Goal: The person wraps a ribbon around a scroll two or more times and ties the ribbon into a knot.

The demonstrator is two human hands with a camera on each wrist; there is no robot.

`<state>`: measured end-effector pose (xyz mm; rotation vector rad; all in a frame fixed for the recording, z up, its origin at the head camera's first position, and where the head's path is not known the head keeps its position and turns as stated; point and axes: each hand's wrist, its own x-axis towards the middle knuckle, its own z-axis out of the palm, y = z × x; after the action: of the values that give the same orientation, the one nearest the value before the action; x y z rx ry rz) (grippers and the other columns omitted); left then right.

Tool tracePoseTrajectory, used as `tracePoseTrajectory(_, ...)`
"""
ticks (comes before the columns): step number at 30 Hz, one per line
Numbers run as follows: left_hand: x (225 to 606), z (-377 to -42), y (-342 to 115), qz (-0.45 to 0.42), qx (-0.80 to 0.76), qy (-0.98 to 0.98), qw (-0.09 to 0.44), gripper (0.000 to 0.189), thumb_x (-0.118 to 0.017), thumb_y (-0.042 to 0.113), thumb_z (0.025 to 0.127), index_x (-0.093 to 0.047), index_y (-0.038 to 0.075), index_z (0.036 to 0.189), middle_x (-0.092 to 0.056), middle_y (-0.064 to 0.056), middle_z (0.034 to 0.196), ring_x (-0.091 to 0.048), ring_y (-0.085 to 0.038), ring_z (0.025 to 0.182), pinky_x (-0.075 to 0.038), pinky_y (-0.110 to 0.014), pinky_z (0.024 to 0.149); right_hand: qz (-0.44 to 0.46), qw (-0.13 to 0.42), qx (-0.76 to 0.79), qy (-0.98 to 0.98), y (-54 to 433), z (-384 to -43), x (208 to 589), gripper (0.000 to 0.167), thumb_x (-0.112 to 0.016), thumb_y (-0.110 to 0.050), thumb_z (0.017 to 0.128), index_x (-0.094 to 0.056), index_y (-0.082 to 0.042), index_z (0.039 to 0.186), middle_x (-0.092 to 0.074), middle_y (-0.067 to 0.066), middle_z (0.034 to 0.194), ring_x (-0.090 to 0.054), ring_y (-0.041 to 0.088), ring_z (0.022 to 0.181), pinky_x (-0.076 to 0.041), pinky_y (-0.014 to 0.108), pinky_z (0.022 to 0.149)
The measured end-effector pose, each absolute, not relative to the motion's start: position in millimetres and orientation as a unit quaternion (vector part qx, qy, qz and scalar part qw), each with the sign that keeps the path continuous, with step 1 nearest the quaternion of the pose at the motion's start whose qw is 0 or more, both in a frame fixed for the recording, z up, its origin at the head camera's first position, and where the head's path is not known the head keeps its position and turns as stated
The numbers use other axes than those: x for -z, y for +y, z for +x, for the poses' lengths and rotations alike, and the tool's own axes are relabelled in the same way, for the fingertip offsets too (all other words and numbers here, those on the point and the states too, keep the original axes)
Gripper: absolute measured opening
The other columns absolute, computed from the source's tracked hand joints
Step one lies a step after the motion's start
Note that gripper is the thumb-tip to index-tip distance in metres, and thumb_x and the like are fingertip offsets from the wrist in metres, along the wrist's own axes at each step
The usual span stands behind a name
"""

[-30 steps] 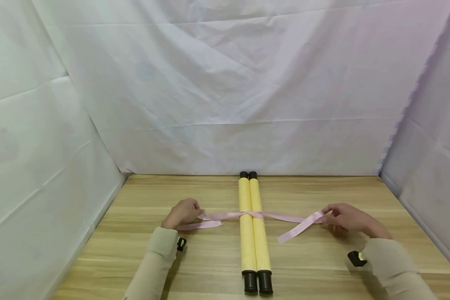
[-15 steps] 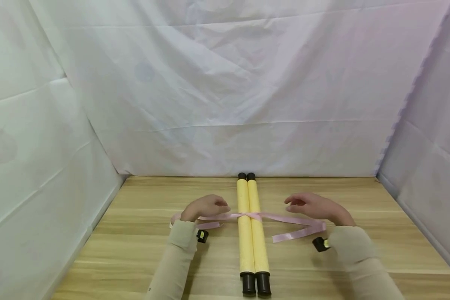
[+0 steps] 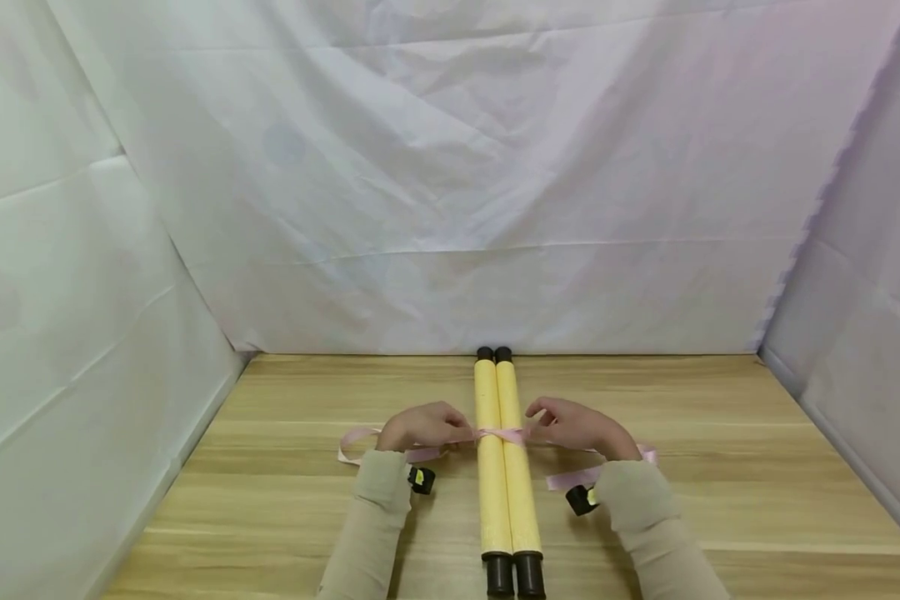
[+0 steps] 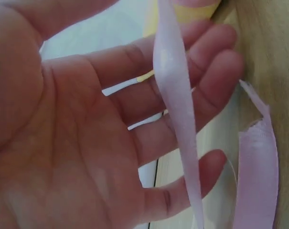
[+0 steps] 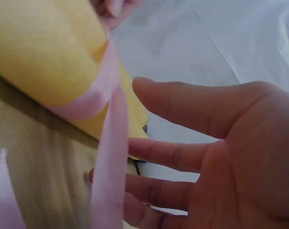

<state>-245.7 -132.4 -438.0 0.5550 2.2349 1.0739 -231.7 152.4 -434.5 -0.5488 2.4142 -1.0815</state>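
Note:
Two yellow tubes with black end caps (image 3: 513, 500) lie side by side on the wooden table, pointing away from me. A pink ribbon (image 3: 506, 434) crosses over them and wraps round them; its tails trail to both sides. At the left side of the tubes is my left hand (image 3: 431, 423). In the left wrist view its fingers (image 4: 149, 100) are loosely bent behind the ribbon, and the thumb tip is out of frame. My right hand (image 3: 573, 423) is by the right side of the tubes. In the right wrist view its thumb and fingers are apart, with fingertips beside the hanging ribbon (image 5: 111, 157).
White cloth (image 3: 450, 183) hangs behind the wooden table (image 3: 270, 500) and along both sides. Black wrist cameras (image 3: 422, 480) sit under both sleeves. A loose ribbon tail (image 3: 566, 481) lies on the table right of the tubes.
Both hands have let go of the ribbon's outer parts and moved inward to the tubes. The ribbon tails now lie on the table at either side.

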Motion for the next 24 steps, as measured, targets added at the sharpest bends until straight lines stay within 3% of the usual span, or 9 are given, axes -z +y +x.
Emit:
tracePoseTrajectory(5,437.4,-247.2,-132.6,0.224,-0.395,0.841,0.293,0.031,-0.06,0.026,0.1,-0.072,-0.001,0.092,-0.068,-0.016,0.088,-0.056,-0.019,0.071,-0.046,-0.03,0.066,-0.219,0.206,0.384,0.873,151.2,-231.1,439.7,0.024,-0.065,-0.028,0.097,-0.065,-0.004,0.101,-0.062,0.004,0.088,-0.054,0.016,0.079,-0.046,0.033,0.069)
tracePoseTrajectory(10,439.3,-247.2,-132.2,0.226,-0.402,0.836,0.298,0.031,-0.058,0.025,0.101,-0.072,-0.001,0.093,-0.067,-0.016,0.087,-0.056,-0.02,0.071,-0.046,-0.03,0.064,-0.25,0.195,0.367,0.875,154.0,-231.5,442.7,0.025,-0.06,-0.022,0.099,-0.067,-0.002,0.085,-0.05,-0.003,0.065,-0.042,0.011,0.059,-0.035,0.025,0.056)
tracePoseTrajectory(24,444.9,-246.7,-133.5,0.218,-0.432,0.826,0.29,0.028,-0.056,0.021,0.102,-0.071,-0.001,0.095,-0.062,-0.014,0.078,-0.048,-0.018,0.062,-0.042,-0.029,0.058,-0.251,0.187,0.389,0.866,159.3,-233.6,448.8,0.025,-0.054,-0.015,0.102,-0.065,-0.001,0.085,-0.046,-0.003,0.066,-0.041,0.012,0.062,-0.037,0.027,0.06)
